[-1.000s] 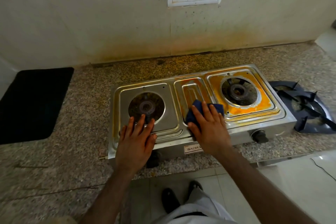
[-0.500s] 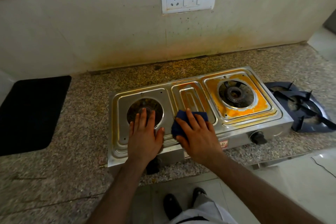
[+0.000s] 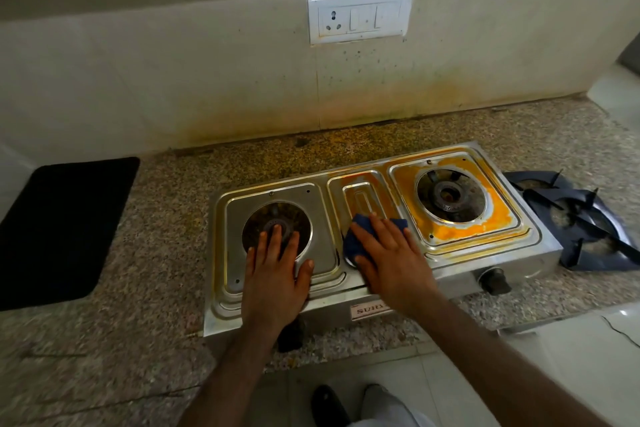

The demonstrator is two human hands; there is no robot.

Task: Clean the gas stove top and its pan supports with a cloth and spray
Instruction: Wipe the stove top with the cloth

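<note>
- A speckled granite counter [image 3: 145,274] runs along a pale wall [image 3: 173,80] that carries brown and yellow staining low down, just above the counter's back edge.
- A steel gas stove [image 3: 540,250] with 2 burners sits on the counter, its front edge near the counter's front lip.
- Above the stove, a white socket plate [image 3: 360,15] with 1 outlet and 2 switches is fixed to the wall, with dark specks below it.
- Left of the stove, well apart from it, a black mat [image 3: 62,232] lies flat on the counter.
- Right of the stove, just beside its end, dark pan supports [image 3: 581,218] lie stacked on the counter, off the burners.
- The stove's right burner [image 3: 450,196] is ringed by thick orange residue; the narrow middle panel carries a thinner orange film at its far end; the area round the left burner [image 3: 277,225] looks mostly bare steel.
- The left hand [image 3: 273,274] lies flat on the stove's left side, fingers straight and a little spread, fingertips reaching over the left burner opening, thumb out to the side; it grips nothing.
- The right hand [image 3: 391,253] presses down with straight, spread fingers on a folded blue cloth [image 3: 353,243], which lies on the near part of the stove's middle panel.
- A black knob [image 3: 495,281] sticks out of the stove's front below the right burner.
- Below the stove, pale floor tiles [image 3: 571,357] and a dark shoe [image 3: 329,402] show past the counter's edge.
</note>
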